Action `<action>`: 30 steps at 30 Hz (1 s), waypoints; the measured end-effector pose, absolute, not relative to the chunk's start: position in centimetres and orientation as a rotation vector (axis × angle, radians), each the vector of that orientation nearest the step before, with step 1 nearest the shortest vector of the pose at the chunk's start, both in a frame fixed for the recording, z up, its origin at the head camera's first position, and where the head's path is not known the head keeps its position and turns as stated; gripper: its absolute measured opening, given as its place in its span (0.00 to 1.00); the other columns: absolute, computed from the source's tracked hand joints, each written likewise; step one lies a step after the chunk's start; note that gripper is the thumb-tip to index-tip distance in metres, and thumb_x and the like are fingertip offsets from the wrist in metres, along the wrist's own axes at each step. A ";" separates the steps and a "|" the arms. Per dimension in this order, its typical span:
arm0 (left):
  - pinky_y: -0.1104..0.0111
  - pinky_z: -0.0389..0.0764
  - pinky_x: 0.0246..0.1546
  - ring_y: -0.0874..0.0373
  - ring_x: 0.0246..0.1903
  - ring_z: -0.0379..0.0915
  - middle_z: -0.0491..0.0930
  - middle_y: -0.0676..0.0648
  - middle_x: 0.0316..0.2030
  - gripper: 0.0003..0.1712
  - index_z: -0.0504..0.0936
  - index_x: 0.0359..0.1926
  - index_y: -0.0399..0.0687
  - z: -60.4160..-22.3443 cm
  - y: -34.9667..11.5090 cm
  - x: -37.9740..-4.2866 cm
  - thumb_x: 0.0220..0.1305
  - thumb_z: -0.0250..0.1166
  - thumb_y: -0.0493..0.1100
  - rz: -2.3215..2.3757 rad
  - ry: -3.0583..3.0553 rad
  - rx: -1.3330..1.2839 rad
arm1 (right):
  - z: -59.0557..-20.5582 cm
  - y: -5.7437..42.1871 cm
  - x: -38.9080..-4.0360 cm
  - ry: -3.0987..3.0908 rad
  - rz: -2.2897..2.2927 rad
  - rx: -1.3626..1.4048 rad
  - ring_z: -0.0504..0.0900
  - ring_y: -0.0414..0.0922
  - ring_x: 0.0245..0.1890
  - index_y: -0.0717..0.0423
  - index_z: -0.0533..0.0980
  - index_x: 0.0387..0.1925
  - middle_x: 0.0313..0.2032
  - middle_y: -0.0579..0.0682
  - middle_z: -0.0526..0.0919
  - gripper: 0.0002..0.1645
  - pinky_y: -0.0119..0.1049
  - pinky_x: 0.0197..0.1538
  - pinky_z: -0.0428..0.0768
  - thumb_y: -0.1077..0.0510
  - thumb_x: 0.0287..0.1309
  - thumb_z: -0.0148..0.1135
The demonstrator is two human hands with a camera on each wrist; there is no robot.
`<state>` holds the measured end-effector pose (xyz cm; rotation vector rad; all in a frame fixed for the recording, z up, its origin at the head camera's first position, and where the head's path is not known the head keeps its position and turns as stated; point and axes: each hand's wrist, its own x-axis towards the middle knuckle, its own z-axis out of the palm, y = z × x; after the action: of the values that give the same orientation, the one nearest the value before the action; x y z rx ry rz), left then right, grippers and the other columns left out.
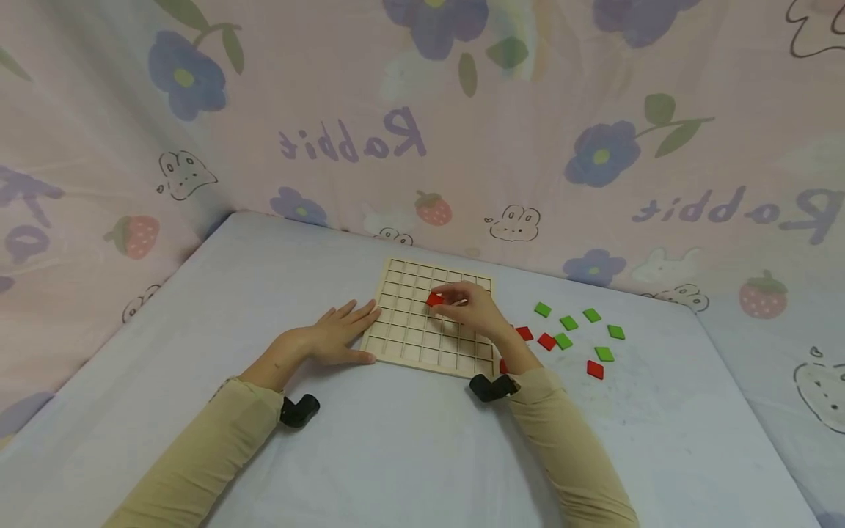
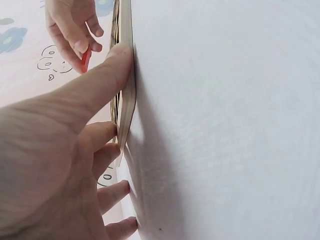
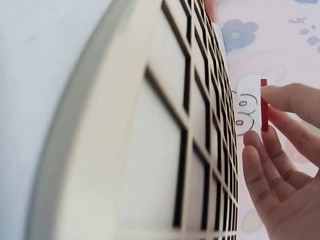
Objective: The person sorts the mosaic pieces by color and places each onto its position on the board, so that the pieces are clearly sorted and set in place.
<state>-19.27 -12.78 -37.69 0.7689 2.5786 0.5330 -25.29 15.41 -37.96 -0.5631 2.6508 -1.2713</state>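
Note:
A pale wooden grid board (image 1: pixel 409 339) with square recesses lies on the white table. Between thumb and fingers my right hand (image 1: pixel 472 308) pinches a red square tile (image 3: pixel 264 105), held above the board's middle. The right wrist view shows that tile edge-on, apart from the grid. My left hand (image 1: pixel 337 336) lies with spread fingers at the board's left side, its thumb (image 2: pixel 117 62) against the front-left corner edge. The recesses that show hold no tiles; some are hidden beneath my right hand.
Right of the board lie several loose green tiles (image 1: pixel 568 323) and several red tiles (image 1: pixel 595 369), some partly behind my right forearm. A black wrist device (image 1: pixel 491 388) sits at each cuff. A patterned curtain (image 1: pixel 515 147) hangs behind the table (image 1: pixel 396 455).

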 end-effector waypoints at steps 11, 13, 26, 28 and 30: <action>0.39 0.37 0.69 0.33 0.73 0.29 0.37 0.39 0.76 0.48 0.44 0.75 0.40 -37.5 -12.6 -19.2 0.67 0.58 0.57 0.508 2.585 0.770 | -38.0 13.8 -25.9 2.654 -1.269 -0.540 0.79 0.46 0.46 0.51 0.80 0.52 0.40 0.50 0.80 0.21 0.36 0.45 0.76 0.54 0.56 0.68; 0.39 0.37 0.69 0.33 0.73 0.29 0.37 0.38 0.76 0.48 0.44 0.75 0.40 -37.5 -12.6 -19.2 0.67 0.59 0.56 0.510 2.583 0.770 | -37.9 13.5 -26.0 2.654 -1.271 -0.533 0.79 0.46 0.46 0.50 0.80 0.52 0.41 0.50 0.80 0.21 0.37 0.46 0.76 0.53 0.55 0.68; 0.40 0.35 0.70 0.34 0.73 0.28 0.36 0.40 0.76 0.49 0.43 0.75 0.42 -37.6 -12.5 -19.3 0.67 0.58 0.57 0.523 2.563 0.742 | -38.1 11.7 -27.2 2.643 -1.271 -0.501 0.78 0.47 0.47 0.54 0.80 0.52 0.45 0.53 0.81 0.21 0.39 0.50 0.76 0.56 0.56 0.67; 0.40 0.35 0.70 0.34 0.73 0.28 0.36 0.40 0.76 0.49 0.43 0.75 0.42 -37.6 -12.6 -19.4 0.67 0.58 0.57 0.518 2.564 0.740 | -38.2 11.4 -27.3 2.644 -1.275 -0.503 0.78 0.48 0.47 0.54 0.80 0.52 0.44 0.54 0.81 0.21 0.39 0.49 0.76 0.56 0.56 0.67; 0.40 0.35 0.70 0.34 0.73 0.28 0.36 0.40 0.76 0.49 0.43 0.75 0.42 -37.5 -12.6 -19.3 0.67 0.58 0.57 0.514 2.564 0.740 | -38.3 11.1 -27.5 2.648 -1.273 -0.504 0.79 0.47 0.46 0.54 0.80 0.52 0.44 0.54 0.82 0.21 0.38 0.49 0.76 0.56 0.56 0.67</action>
<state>-19.34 -12.59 -37.53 0.7403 2.5635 0.5142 -27.47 11.10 -38.31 -0.5041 2.6482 -1.2733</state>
